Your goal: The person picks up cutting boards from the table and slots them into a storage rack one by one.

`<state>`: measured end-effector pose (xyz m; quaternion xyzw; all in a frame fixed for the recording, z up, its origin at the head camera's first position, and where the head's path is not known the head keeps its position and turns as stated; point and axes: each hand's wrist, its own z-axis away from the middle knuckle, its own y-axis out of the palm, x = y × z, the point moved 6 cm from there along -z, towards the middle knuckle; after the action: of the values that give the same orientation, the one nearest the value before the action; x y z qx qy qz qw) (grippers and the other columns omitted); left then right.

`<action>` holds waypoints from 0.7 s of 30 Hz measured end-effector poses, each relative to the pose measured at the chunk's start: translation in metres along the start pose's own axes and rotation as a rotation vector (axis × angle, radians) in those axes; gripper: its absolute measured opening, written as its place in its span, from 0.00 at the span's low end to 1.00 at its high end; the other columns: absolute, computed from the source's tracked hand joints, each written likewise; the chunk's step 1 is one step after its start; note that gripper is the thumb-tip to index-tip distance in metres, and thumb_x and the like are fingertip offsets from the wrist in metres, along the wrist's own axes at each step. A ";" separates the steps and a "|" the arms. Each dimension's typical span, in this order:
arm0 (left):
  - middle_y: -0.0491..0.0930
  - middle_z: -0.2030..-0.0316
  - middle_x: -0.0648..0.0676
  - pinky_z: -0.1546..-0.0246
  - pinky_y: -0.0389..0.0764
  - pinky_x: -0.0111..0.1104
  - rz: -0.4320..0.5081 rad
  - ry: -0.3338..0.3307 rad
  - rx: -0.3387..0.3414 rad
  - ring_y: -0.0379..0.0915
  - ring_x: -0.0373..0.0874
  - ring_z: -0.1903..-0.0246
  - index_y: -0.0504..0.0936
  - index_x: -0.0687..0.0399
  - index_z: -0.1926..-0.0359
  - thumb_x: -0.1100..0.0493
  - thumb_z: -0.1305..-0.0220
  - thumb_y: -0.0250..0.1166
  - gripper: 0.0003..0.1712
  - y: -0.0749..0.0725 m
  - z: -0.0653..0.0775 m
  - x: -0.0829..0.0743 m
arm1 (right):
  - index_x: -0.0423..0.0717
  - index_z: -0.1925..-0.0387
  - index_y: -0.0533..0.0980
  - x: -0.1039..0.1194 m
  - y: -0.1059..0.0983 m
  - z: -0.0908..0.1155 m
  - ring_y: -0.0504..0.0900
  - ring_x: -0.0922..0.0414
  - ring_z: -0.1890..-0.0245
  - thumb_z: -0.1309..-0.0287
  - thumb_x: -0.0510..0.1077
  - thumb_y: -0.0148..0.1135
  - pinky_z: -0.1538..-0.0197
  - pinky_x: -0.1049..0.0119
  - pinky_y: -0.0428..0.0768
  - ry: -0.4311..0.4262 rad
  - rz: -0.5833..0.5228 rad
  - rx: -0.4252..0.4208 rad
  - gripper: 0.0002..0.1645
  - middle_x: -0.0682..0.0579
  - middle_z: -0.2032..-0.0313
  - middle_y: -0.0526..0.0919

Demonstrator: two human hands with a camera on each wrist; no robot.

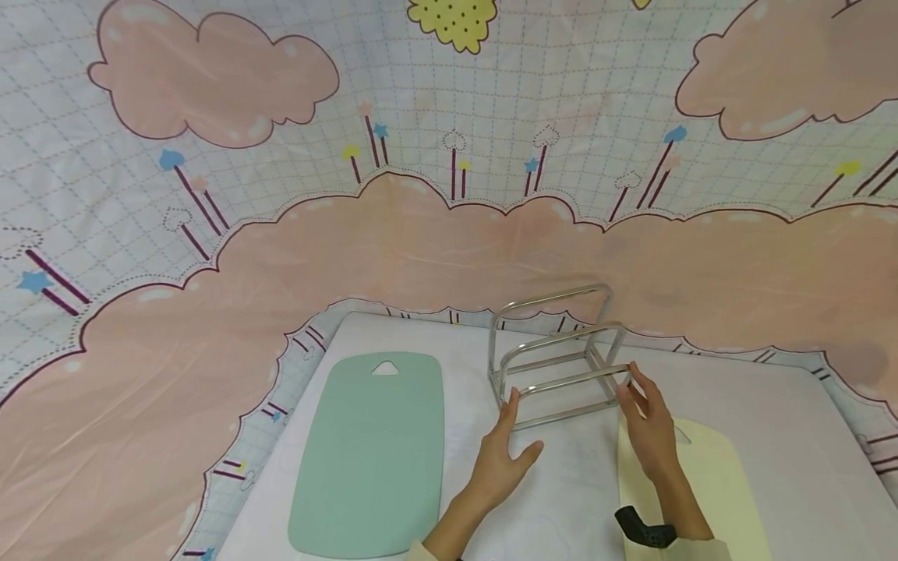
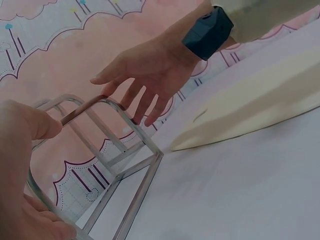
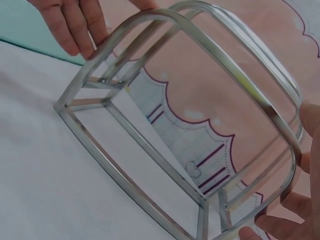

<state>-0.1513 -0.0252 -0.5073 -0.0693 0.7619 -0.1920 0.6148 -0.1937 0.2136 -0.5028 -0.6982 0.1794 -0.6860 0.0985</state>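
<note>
A silver metal rack (image 1: 561,383) of bent bars and upright loops stands on the white table at centre right. My left hand (image 1: 494,467) touches its near left corner with extended fingers, the thumb spread away in the head view. At the opposite near corner, the fingers of my right hand (image 1: 651,436) touch the end of the front loop. Both wrist views show the hands on either side of the rack, fingers spread and loosely bent along the bars. Under my right forearm lies a pale yellow cutting board (image 1: 722,483), partly covered. A green cutting board (image 1: 372,460) lies flat to the left.
The white table (image 1: 793,436) reaches back to a hanging patterned cloth (image 1: 435,257) with pink clouds, which also drops along the left and right sides. A black band (image 1: 644,530) sits on my right wrist. The rack's slots hold nothing.
</note>
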 end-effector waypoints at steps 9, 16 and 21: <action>0.52 0.30 0.62 0.38 0.57 0.58 -0.001 -0.040 -0.004 0.48 0.60 0.32 0.44 0.46 0.24 0.47 0.35 0.61 0.47 -0.006 0.003 0.003 | 0.52 0.25 0.49 0.002 0.006 0.001 0.55 0.38 0.32 0.29 0.55 0.47 0.39 0.37 0.60 -0.003 0.001 0.010 0.37 0.45 0.27 0.50; 0.51 0.29 0.61 0.39 0.57 0.60 -0.006 -0.043 -0.008 0.47 0.59 0.31 0.43 0.46 0.24 0.47 0.34 0.61 0.47 -0.011 0.005 0.006 | 0.50 0.26 0.52 0.004 0.010 0.002 0.57 0.39 0.32 0.29 0.53 0.49 0.39 0.37 0.60 -0.025 0.003 0.008 0.36 0.47 0.28 0.53; 0.51 0.29 0.60 0.38 0.57 0.57 -0.014 -0.042 -0.022 0.46 0.59 0.31 0.42 0.46 0.24 0.50 0.35 0.62 0.48 -0.016 0.007 0.007 | 0.50 0.26 0.52 0.004 0.014 0.006 0.57 0.37 0.33 0.29 0.53 0.49 0.39 0.38 0.60 -0.037 0.003 0.016 0.36 0.43 0.29 0.53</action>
<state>-0.1477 -0.0436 -0.5086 -0.0855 0.7505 -0.1863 0.6283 -0.1889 0.1988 -0.5044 -0.7099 0.1729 -0.6741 0.1084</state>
